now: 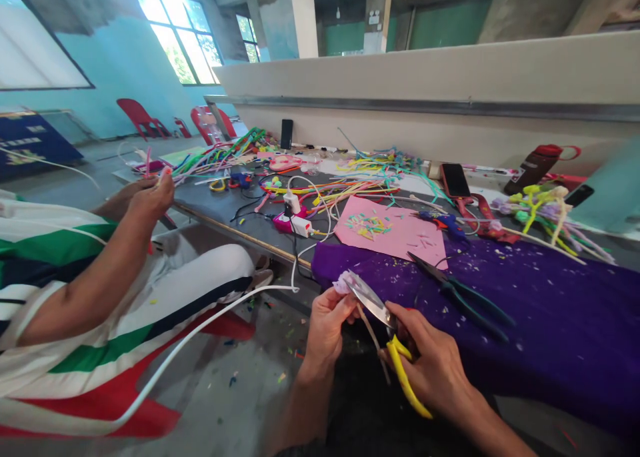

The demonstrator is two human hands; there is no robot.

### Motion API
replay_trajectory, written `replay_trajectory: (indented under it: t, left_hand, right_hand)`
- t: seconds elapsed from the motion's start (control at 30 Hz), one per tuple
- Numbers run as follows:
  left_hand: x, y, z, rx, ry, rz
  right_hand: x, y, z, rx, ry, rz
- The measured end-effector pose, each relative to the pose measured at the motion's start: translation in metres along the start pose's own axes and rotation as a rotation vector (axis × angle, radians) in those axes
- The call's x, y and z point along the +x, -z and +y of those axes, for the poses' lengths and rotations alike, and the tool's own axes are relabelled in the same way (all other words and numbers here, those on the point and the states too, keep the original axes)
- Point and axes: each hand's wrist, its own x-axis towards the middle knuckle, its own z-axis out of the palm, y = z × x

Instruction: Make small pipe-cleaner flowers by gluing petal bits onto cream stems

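My left hand (pixel 326 327) pinches a small pale lilac fluffy flower (pixel 342 283) just below its head. A thin pale stem (pixel 371 340) slants down from it toward my other hand. Yellow-handled scissors (pixel 371 302) are gripped in my right hand (pixel 433 354), their blades pointing up and left. The blade tips lie at the edge of the flower; whether they touch it I cannot tell. Behind my hands, a purple cloth (pixel 565 317) covers the near table edge. Long-nosed pliers (pixel 473 304) with dark green handles rest on it, beside a pink sheet (pixel 407 229) bearing small coloured bits.
To the left sits another person (pixel 110 244), hands raised, holding something thin. A white cable (pixel 210 324) loops between us. On the table (pixel 250 227) lie a power strip (pixel 300 226), bundled fuzzy stems (pixel 345 189), a phone (pixel 455 180) and a dark red bottle (pixel 534 167).
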Motion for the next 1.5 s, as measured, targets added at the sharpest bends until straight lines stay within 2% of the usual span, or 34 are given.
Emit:
replay_trajectory:
  t: [0.37, 0.87, 1.0, 1.13, 1.27, 1.5]
  left_hand:
    - [0.000, 0.001, -0.002, 0.063, -0.022, 0.051]
    - [-0.001, 0.000, 0.000, 0.132, -0.023, 0.043]
    - [0.000, 0.000, 0.005, 0.024, 0.045, 0.052]
    - [0.000, 0.000, 0.012, -0.055, 0.136, 0.058]
    - [0.001, 0.001, 0.013, -0.073, 0.155, 0.055]
    - [0.000, 0.001, 0.012, -0.048, 0.160, 0.042]
  right_hand:
    - [-0.003, -0.004, 0.005, -0.053, 0.015, -0.010]
    - [-0.006, -0.006, 0.011, -0.030, 0.005, -0.033]
    - [-0.006, -0.002, 0.010, 0.054, -0.035, 0.003]
    - [-0.005, 0.004, 0.008, 0.107, -0.131, -0.046]
    - [-0.003, 0.007, 0.005, 0.065, -0.149, -0.084]
    - [-0.002, 0.004, 0.004, 0.037, -0.143, -0.057]
